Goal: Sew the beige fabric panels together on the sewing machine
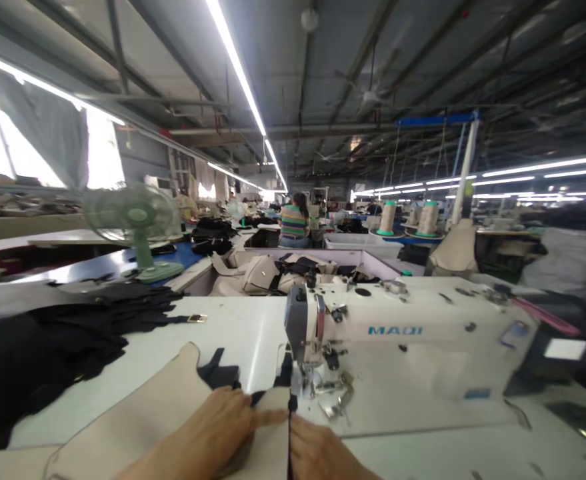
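My left hand (pixel 217 427) lies on a beige fabric panel (pixel 143 407), its index finger stretched toward the panel's right edge. At that edge, my right hand (pixel 323 450) has its fingers pressed together on the material; its thumb is hidden. Black strips (pixel 220 370) show beyond my left hand, and a dark piece lies by the stitching edge. Just past my fingertips stands the presser foot area of a white sewing machine (pixel 397 333) marked MAQI. The needle itself is too blurred to make out.
Stacked black fabric pieces (pixel 73 327) with a buckle (pixel 197 319) cover the table's left. Behind the machine, a bin (pixel 373 263) holds beige and black pieces. A green fan (pixel 145 227) stands back left. Thread cones (pixel 427 219) rise behind the machine; a person (pixel 294 220) sits farther off.
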Tool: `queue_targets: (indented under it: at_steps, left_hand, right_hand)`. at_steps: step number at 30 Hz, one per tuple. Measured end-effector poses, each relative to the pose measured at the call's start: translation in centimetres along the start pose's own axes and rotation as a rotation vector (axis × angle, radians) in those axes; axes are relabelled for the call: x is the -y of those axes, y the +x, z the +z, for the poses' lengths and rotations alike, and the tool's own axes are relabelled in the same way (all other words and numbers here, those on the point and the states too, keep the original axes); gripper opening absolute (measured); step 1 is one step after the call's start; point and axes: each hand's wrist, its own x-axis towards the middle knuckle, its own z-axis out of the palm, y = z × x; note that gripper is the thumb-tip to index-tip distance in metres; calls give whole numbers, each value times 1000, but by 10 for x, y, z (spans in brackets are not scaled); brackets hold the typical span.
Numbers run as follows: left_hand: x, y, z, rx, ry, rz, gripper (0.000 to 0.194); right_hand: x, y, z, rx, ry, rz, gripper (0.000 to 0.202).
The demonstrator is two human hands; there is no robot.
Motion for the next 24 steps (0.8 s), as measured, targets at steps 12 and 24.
queue_targets:
  at_steps: [12, 24]
  left_hand:
    - [-21, 18, -70, 176, -11, 54, 60]
    - [-30, 39, -71, 56, -134, 137, 44]
  right_hand:
    - [-13, -12, -24, -291, -171, -210, 17]
    - [-24, -21, -14, -600, -134, -99, 37]
